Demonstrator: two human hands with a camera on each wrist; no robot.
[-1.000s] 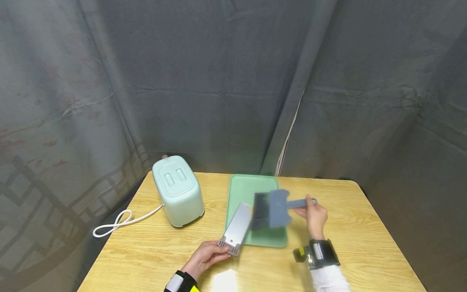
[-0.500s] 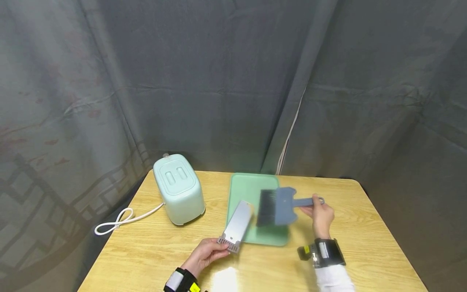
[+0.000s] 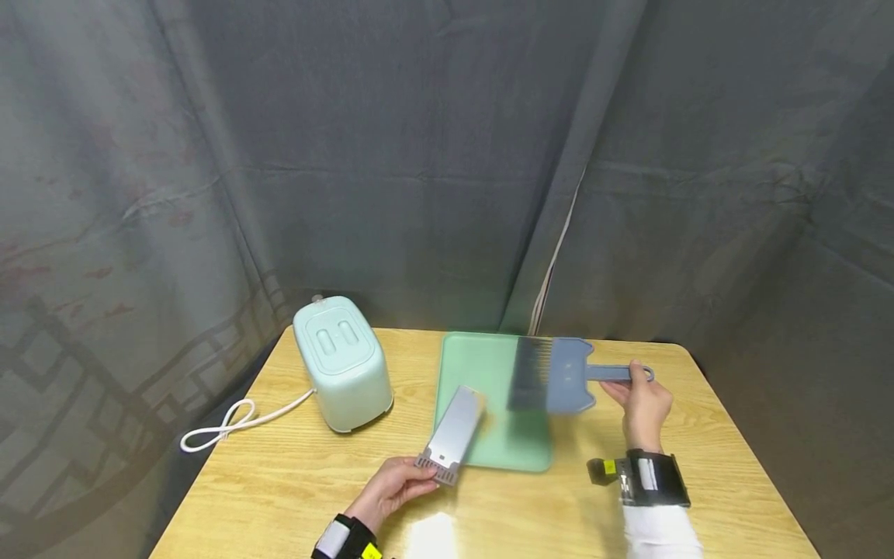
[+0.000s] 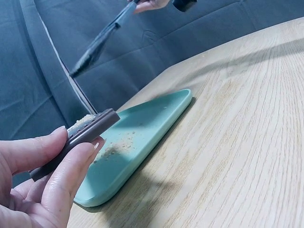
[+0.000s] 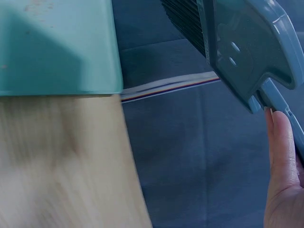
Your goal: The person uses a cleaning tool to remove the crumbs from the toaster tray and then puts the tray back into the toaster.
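Blue brush [image 3: 569, 376], dark bristles, is held raised by the handle in the right hand [image 3: 644, 407], thumb and fingers closed about the handle near its ring end. The bristles point leftward across the right part of the green tray [image 3: 461, 357]; in the left wrist view the brush hangs in the air, clear of the tray. The left hand [image 3: 396, 489] pinches the slotted grey end of a metal strip [image 3: 457, 427] between thumb and fingers. The strip slants away from that hand, its far end over the green tray; whether that end touches the tray cannot be told. Pale crumbs lie on the strip, and further loose crumbs [image 4: 121, 145] are scattered on the tray floor. Green tray rests on the wood-grain table [image 3: 698, 466]. Left of it, well apart, stands a pale mint toaster [image 3: 342, 365], its white cord [image 3: 240, 423] looped past the table's left edge. Grey curtain [image 3: 419, 194] hangs behind.
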